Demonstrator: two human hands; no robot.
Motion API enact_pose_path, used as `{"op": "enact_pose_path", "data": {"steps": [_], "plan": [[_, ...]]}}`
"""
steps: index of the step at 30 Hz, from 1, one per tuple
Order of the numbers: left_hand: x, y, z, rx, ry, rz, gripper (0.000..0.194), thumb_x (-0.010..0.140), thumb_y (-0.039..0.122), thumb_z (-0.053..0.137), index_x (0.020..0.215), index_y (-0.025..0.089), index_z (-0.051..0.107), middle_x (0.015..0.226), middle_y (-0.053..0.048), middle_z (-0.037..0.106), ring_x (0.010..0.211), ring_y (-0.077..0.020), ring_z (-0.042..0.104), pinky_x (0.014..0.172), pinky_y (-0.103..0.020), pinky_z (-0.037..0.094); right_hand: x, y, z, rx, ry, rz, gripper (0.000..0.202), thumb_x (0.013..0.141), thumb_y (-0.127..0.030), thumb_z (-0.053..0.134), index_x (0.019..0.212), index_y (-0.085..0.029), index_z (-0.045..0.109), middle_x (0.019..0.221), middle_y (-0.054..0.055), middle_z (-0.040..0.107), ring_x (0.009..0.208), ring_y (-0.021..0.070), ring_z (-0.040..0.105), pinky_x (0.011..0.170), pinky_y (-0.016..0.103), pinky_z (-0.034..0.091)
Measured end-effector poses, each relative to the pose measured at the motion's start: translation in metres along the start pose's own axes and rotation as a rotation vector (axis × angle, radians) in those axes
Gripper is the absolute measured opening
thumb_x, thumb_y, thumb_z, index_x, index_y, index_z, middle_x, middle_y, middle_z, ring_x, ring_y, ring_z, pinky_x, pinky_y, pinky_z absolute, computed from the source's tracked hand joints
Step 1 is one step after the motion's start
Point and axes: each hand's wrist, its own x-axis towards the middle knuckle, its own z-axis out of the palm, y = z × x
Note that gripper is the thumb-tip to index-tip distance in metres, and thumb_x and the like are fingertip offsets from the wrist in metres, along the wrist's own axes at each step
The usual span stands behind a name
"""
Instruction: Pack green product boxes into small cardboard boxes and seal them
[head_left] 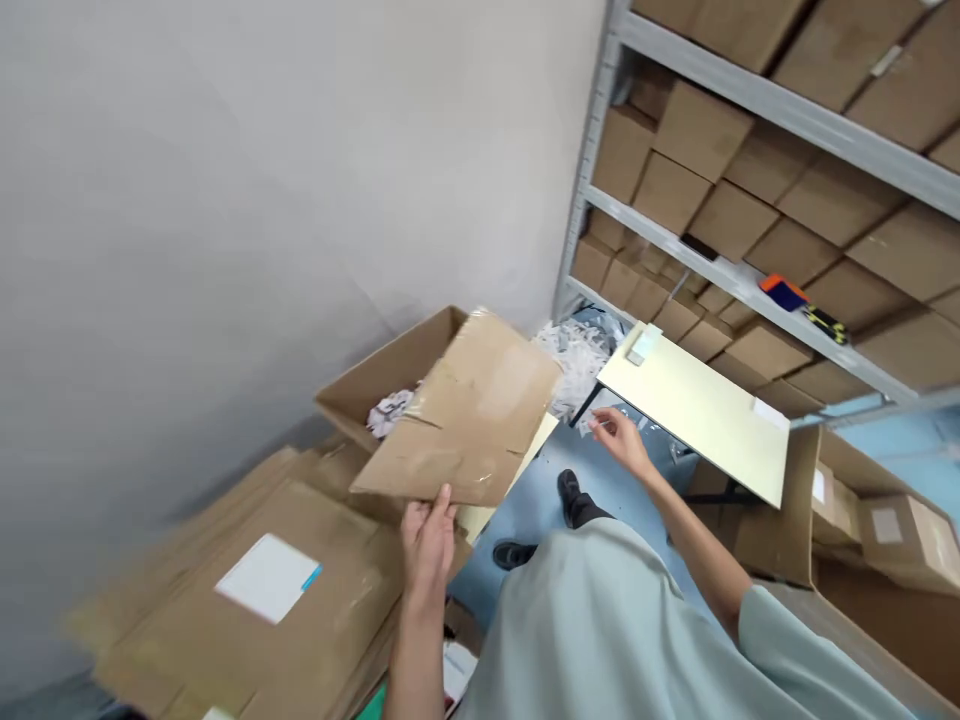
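Observation:
My left hand [429,538] grips the near edge of a flattened cardboard box [480,410], thumb on top and fingers underneath. The flat cardboard is tilted and covers part of an open carton [390,370] against the wall, where a crumpled white-and-dark item [388,412] shows. Out to the right, my right hand [621,442] hangs beside the long pale table with its fingers curled together. A small whitish bit shows at its fingertips, too small to name.
Flattened cardboard [330,560] with a white label [268,578] is stacked at lower left. White paper scraps [577,355] heap by the wall. A pale table [705,410] stands right, near a shelf rack [750,285] full of cartons. An open box [806,500] holds smaller boxes.

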Motion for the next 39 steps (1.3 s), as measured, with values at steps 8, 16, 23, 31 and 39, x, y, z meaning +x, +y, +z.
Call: {"op": "enact_pose_path", "data": {"steps": [8, 16, 23, 31, 39], "plan": [[0.001, -0.030, 0.166, 0.293, -0.457, -0.075, 0.055, 0.075, 0.056, 0.096, 0.118, 0.028, 0.075, 0.134, -0.012, 0.081, 0.149, -0.0349, 0.066, 0.134, -0.049, 0.048, -0.004, 0.102, -0.154, 0.092, 0.381, 0.144, 0.052, 0.087, -0.051, 0.073, 0.130, -0.021, 0.073, 0.144, 0.018, 0.079, 0.076, 0.0194, 0.074, 0.078, 0.038, 0.062], [0.013, -0.112, 0.355, 0.545, -0.565, 0.032, 0.044, 0.081, 0.054, 0.091, 0.110, 0.026, 0.073, 0.120, -0.013, 0.082, 0.127, -0.0355, 0.076, 0.121, -0.052, 0.059, -0.003, 0.201, -0.269, 0.208, 0.480, 0.239, 0.037, 0.087, -0.054, 0.069, 0.105, -0.022, 0.073, 0.107, 0.011, 0.083, 0.082, 0.0229, 0.076, 0.078, 0.036, 0.064], [0.022, -0.166, 0.522, 0.704, -0.741, 0.153, 0.028, 0.095, 0.035, 0.076, 0.120, 0.021, 0.078, 0.137, -0.017, 0.080, 0.138, -0.0337, 0.072, 0.128, -0.051, 0.053, 0.002, 0.252, -0.323, 0.145, 0.635, 0.478, 0.027, 0.094, -0.042, 0.063, 0.107, -0.021, 0.073, 0.115, 0.018, 0.086, 0.113, 0.0333, 0.082, 0.100, 0.048, 0.068], [0.044, -0.217, 0.625, 0.773, -0.967, 0.035, 0.030, 0.094, 0.030, 0.074, 0.123, 0.022, 0.079, 0.133, -0.014, 0.083, 0.131, -0.0314, 0.075, 0.128, -0.051, 0.051, 0.046, 0.274, -0.323, 0.146, 0.712, 0.620, 0.033, 0.095, -0.031, 0.063, 0.125, -0.020, 0.070, 0.124, 0.013, 0.083, 0.109, 0.0253, 0.081, 0.098, 0.041, 0.068], [0.059, -0.214, 0.649, 0.776, -1.111, -0.060, 0.027, 0.101, 0.039, 0.071, 0.121, 0.023, 0.074, 0.140, -0.017, 0.078, 0.136, -0.0317, 0.073, 0.129, -0.052, 0.051, 0.070, 0.248, -0.298, 0.161, 0.844, 0.714, 0.039, 0.106, -0.043, 0.049, 0.124, -0.019, 0.074, 0.126, 0.015, 0.082, 0.116, 0.0263, 0.080, 0.100, 0.042, 0.067]]}}
